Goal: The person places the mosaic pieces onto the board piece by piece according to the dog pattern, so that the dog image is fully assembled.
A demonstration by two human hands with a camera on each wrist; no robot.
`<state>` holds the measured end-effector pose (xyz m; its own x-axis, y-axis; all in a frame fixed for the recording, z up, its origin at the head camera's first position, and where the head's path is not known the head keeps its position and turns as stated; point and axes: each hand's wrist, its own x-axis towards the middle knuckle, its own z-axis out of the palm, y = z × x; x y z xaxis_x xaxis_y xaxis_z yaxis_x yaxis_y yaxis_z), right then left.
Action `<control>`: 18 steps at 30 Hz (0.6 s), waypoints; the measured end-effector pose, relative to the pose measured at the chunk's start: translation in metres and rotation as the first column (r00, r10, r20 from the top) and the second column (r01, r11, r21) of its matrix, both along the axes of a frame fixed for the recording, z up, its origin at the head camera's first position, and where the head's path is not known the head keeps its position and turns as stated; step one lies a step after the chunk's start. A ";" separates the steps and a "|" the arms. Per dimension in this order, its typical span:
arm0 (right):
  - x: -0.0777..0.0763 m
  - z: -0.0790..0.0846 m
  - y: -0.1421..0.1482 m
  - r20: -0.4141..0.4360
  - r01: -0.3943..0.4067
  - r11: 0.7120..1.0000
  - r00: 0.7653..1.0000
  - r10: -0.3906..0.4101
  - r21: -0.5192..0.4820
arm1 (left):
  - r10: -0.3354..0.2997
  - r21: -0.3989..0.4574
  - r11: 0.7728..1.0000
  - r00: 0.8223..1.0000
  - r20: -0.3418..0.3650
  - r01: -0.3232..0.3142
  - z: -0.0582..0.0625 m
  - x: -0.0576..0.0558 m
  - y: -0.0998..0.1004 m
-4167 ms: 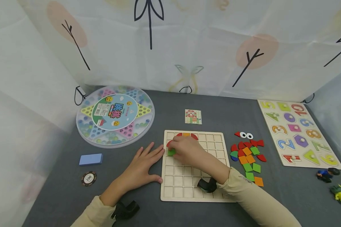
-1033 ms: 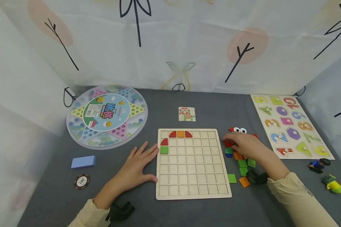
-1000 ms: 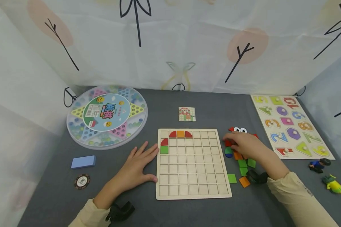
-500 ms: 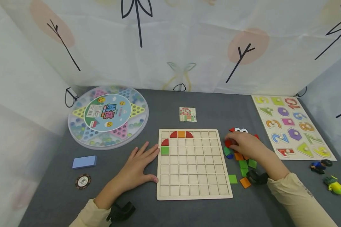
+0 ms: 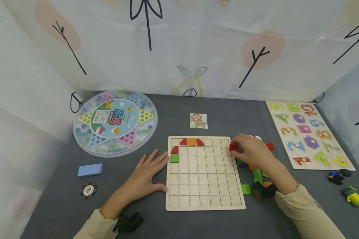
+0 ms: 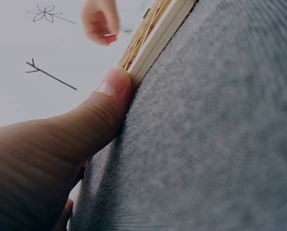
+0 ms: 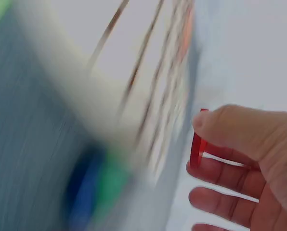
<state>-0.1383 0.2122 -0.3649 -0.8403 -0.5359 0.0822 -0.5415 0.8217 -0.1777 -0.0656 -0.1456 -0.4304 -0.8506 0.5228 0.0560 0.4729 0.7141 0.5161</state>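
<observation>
My right hand (image 5: 254, 152) pinches a small red tile (image 5: 233, 147) between thumb and fingertips, over the right edge of the wooden grid board (image 5: 209, 191). The right wrist view shows that tile (image 7: 196, 149) edge-on under the thumb. Fingers spread, my left hand (image 5: 146, 176) lies flat beside the board, its thumb (image 6: 112, 86) against the board's side. Along the board's top row sit an orange square (image 5: 192, 142) and two red rounded-corner tiles. Another red rounded tile (image 5: 175, 150) lies at the left column, above a green square tile (image 5: 174, 158).
Loose red, green (image 5: 256, 173), orange and blue tiles lie right of the board, partly hidden by my right hand. A pattern card (image 5: 198, 121) sits behind it. Around stand a round marble game (image 5: 115, 146), number puzzle (image 5: 311, 142), blue block (image 5: 90, 170), chip (image 5: 88, 190) and two small figures.
My right hand set the green square on the board, went to the loose tiles, and now carries a red tile left to the board's edge. My left hand stays put.
</observation>
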 end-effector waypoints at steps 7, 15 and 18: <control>0.021 0.010 -0.098 -0.018 -0.193 0.981 0.981 0.193 -0.004 | 0.008 0.009 1.000 1.000 0.000 -0.008 0.000 0.001 -0.001; 0.036 -0.005 -0.160 -0.022 -0.245 0.952 0.967 0.253 0.184 | 0.003 0.012 1.000 1.000 -0.014 -0.003 -0.001 0.001 -0.001; 0.038 -0.007 -0.166 -0.048 -0.225 0.948 0.969 0.242 0.226 | -0.001 0.018 1.000 1.000 -0.031 0.001 -0.001 0.001 -0.001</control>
